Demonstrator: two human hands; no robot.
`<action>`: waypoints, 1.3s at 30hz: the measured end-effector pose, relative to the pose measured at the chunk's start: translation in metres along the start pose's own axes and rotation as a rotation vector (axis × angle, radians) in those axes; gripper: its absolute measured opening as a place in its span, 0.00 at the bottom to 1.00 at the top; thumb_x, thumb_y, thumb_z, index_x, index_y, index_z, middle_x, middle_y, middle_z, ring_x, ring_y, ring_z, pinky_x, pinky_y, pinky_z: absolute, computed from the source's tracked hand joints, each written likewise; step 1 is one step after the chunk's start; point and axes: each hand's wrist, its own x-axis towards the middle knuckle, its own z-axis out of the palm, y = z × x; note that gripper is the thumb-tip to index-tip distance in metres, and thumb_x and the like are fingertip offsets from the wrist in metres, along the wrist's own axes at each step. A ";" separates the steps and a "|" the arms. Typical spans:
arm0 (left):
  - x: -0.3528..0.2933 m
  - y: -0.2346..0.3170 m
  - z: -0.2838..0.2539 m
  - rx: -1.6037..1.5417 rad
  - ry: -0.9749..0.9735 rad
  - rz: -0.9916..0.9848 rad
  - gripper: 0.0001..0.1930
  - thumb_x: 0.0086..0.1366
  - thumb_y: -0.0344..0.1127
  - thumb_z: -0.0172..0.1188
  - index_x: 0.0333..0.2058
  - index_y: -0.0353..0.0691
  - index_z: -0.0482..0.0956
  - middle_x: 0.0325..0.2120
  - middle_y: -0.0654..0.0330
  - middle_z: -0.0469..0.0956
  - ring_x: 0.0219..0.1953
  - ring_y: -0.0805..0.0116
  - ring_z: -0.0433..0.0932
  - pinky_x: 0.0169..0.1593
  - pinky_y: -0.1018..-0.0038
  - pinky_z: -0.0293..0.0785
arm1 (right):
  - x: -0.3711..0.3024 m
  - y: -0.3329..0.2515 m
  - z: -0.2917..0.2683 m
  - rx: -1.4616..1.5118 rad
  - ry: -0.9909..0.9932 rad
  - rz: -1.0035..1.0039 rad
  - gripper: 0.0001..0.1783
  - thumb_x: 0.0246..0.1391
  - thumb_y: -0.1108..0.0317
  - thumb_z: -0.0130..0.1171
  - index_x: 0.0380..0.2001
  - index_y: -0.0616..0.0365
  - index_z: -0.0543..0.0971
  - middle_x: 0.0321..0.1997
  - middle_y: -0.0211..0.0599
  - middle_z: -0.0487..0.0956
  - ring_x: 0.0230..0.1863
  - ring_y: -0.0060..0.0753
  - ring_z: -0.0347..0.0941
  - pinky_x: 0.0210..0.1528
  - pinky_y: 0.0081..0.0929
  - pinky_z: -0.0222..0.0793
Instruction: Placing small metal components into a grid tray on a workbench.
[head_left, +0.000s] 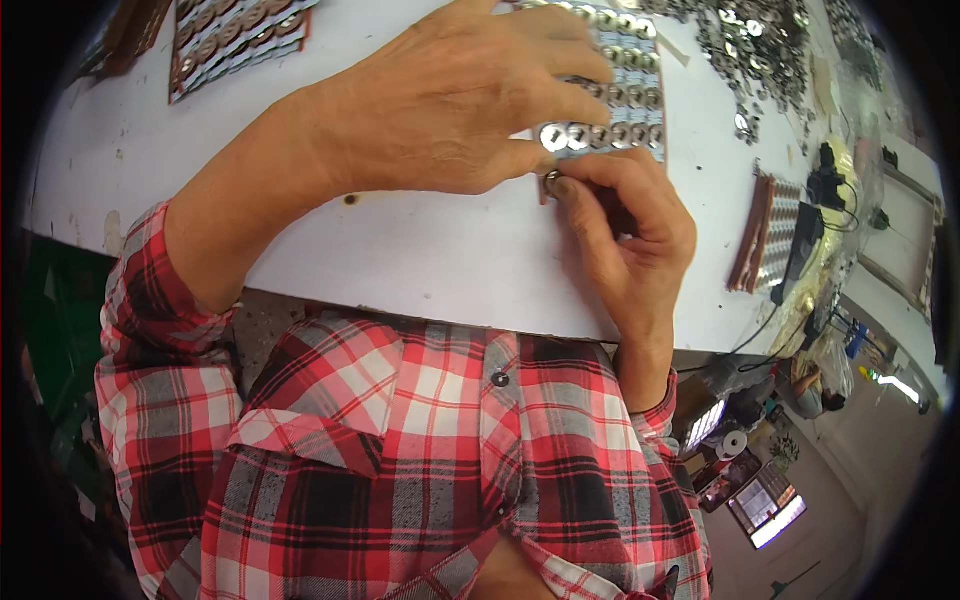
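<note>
Near the top centre of the frame, the left hand (455, 95) lies flat with fingers spread, pressing down on a card of metal rings (622, 85) on the white table (420, 260). Just below it, the right hand (625, 235) pinches a single small ring (552, 181) at the card's lower edge. Loose rings (750, 45) are scattered at upper right.

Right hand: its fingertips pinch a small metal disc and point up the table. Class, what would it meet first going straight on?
The right hand would most likely first meet the card of metal discs, at its lowest row just beyond the pinched disc; depth is uncertain.
</note>
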 end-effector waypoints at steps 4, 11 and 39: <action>0.014 -0.033 0.026 0.410 0.581 0.616 0.14 0.63 0.34 0.68 0.46 0.35 0.84 0.50 0.51 0.82 0.54 0.55 0.78 0.54 0.56 0.71 | 0.008 0.004 -0.005 0.062 -0.062 -0.024 0.08 0.56 0.84 0.65 0.39 0.64 0.86 0.34 0.29 0.79 0.29 0.17 0.72 0.30 0.17 0.64; -0.001 0.006 0.008 0.102 -0.025 -0.065 0.28 0.54 0.32 0.74 0.57 0.47 0.84 0.62 0.59 0.79 0.70 0.54 0.70 0.75 0.45 0.58 | 0.000 0.005 -0.009 0.069 0.059 -0.033 0.13 0.58 0.82 0.67 0.46 0.62 0.87 0.35 0.27 0.83 0.30 0.14 0.74 0.33 0.16 0.69; -0.001 0.009 0.006 0.164 -0.097 -0.082 0.31 0.55 0.30 0.75 0.60 0.52 0.82 0.65 0.61 0.77 0.71 0.54 0.69 0.77 0.42 0.56 | -0.028 0.050 -0.085 -0.132 0.339 0.297 0.07 0.63 0.74 0.68 0.43 0.62 0.83 0.32 0.25 0.83 0.31 0.15 0.76 0.33 0.15 0.70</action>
